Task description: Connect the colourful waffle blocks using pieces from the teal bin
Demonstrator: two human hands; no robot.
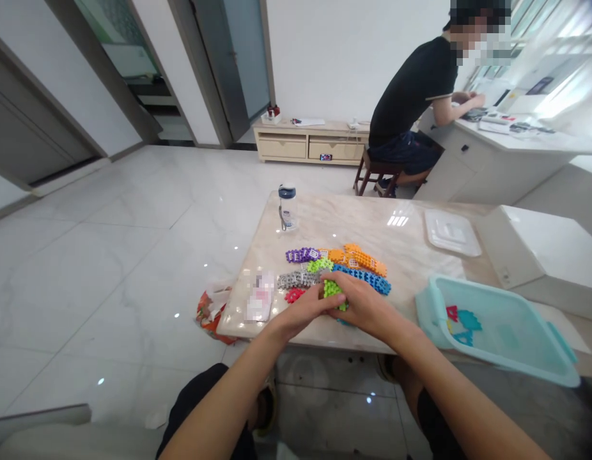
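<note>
Both hands meet near the front of the table around a stack of lime-green toothed plastic building pieces (pixel 332 289). My left hand (pixel 303 310) has its fingers closed against the stack's left side. My right hand (pixel 356 295) wraps it from the right, thumb across the front. Just beyond lie rows of similar pieces: purple pieces (pixel 302 255), orange pieces (pixel 367 260), blue pieces (pixel 366 278) and grey pieces (pixel 296 279). A few more green pieces (pixel 319 264) lie between the rows. By my left hand is a red piece (pixel 294 295).
A teal bin (pixel 430 313) with a few loose pieces stands at the right, near a clear lid (pixel 452 231) and a white box (pixel 545 255). A bottle (pixel 287 207) and a phone-like pale object (pixel 261 295) sit at the left. Another person (pixel 411 89) sits at a far desk.
</note>
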